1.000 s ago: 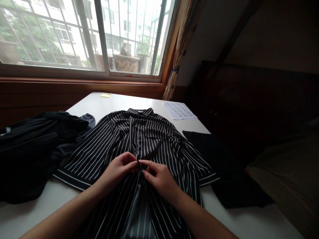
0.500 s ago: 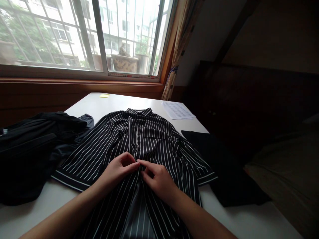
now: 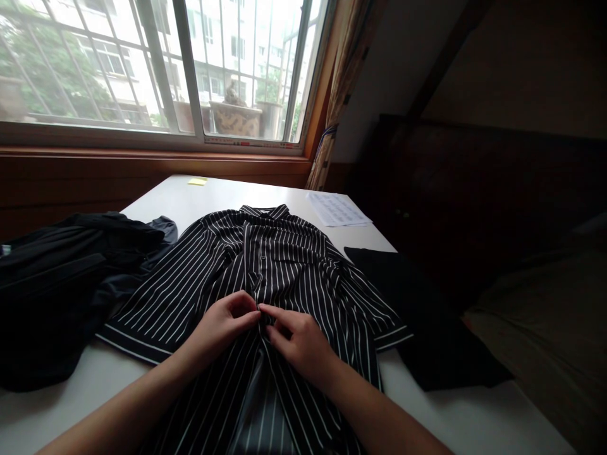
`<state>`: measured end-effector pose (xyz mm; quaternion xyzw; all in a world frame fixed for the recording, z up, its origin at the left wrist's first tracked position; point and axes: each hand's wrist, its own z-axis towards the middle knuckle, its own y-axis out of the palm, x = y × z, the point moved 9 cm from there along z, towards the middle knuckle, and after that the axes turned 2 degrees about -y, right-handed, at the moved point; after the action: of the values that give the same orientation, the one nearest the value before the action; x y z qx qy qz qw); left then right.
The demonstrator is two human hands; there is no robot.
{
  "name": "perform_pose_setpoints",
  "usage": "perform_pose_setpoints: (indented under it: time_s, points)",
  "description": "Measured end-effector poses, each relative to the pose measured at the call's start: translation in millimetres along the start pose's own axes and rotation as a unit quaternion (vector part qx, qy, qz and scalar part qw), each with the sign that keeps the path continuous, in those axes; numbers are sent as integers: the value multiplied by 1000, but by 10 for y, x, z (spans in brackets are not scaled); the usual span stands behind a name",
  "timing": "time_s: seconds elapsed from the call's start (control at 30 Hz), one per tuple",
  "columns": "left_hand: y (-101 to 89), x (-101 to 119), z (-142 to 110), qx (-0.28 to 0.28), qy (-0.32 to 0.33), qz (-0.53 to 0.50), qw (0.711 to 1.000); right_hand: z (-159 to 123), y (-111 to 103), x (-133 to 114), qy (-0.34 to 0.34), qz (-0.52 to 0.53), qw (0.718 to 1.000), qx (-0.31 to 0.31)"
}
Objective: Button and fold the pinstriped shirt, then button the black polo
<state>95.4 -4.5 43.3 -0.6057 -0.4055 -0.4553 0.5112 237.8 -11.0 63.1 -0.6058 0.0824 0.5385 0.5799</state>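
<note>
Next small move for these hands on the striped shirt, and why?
Probably pinch the striped shirt closed where the left hand and right hand meet: its front gapes just below them, with the greyish inside showing.

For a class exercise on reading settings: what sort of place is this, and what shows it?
Probably a room in a home: a patterned curtain tied beside the window, a large pot behind the glass, and a striped shirt lying on a white table.
</note>
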Motion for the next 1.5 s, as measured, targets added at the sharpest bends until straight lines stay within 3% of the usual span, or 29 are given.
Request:
perform_pose_setpoints:
  time_s: [0.73, 1.5]
  points:
    - [-47, -104, 16, 23, 1, 23, 999, 5, -42, 26, 16, 15, 1000, 14]
    - [-22, -24, 3, 15, 5, 12, 1000, 11, -40, 2, 1, 14, 999, 36]
